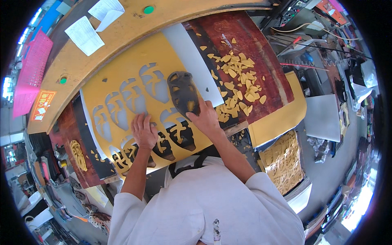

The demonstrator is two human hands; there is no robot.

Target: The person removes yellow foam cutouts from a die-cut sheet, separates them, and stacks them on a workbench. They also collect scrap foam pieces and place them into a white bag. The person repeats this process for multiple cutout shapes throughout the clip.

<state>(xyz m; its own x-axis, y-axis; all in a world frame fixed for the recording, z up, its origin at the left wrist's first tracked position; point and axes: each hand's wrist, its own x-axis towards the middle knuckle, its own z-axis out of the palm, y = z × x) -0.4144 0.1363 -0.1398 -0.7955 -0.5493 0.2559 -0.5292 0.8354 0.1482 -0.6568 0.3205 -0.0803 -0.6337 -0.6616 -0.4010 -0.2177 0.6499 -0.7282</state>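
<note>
A yellow sheet (126,65) lies before me, with two rows of shoe-shaped cut-outs in it. On its right part rests a dark, shoe-shaped cutting die (181,93) with openings through it. My right hand (205,119) grips the near end of this die, thumb on top and fingers along its right side. My left hand (144,131) lies on the sheet among the cut-outs, palm down, its fingers stretched out and holding nothing. Under the sheet a white board (192,53) shows along the edges.
Small yellow offcuts (241,77) lie scattered on the dark red bench (271,75) at right. Yellow strips (78,155) sit at the left end. A wide yellow beam (134,24) crosses beyond the sheet, with papers (85,36) on it. A stack of cut sheets (281,163) stands lower right.
</note>
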